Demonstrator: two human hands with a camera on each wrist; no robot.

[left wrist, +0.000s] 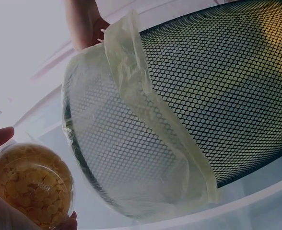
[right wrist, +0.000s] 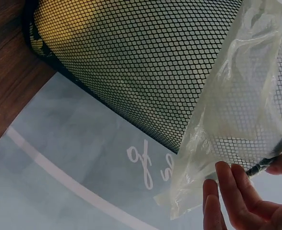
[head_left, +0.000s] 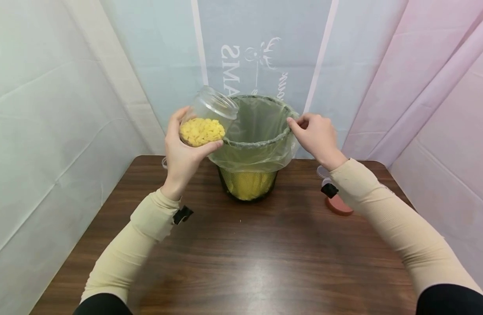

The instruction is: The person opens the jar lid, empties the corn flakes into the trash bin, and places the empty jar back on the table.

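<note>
My left hand [head_left: 181, 153] grips a clear jar [head_left: 213, 105], tilted with its uncapped mouth toward the trash can's opening. Small yellow pieces [head_left: 202, 132] lie in the jar's lower part; its base faces the left wrist view. A black mesh trash can [head_left: 247, 186] stands upright at the table's back, lined with a translucent pale-green bag [head_left: 251, 159] folded over the rim. Something yellow shows through the mesh near the bottom. At the right side of the rim, my right hand [head_left: 317, 136] pinches the bag-covered edge, thumb on one side and fingers on the other [right wrist: 232, 191].
On the brown wooden table [head_left: 241, 258], a reddish round lid [head_left: 338, 205] lies right of the can, partly behind the right wrist's black camera [head_left: 329, 190]. Clear round pieces [head_left: 323, 172] sit beyond it. A printed cloth backdrop [head_left: 261, 26] hangs close behind the can.
</note>
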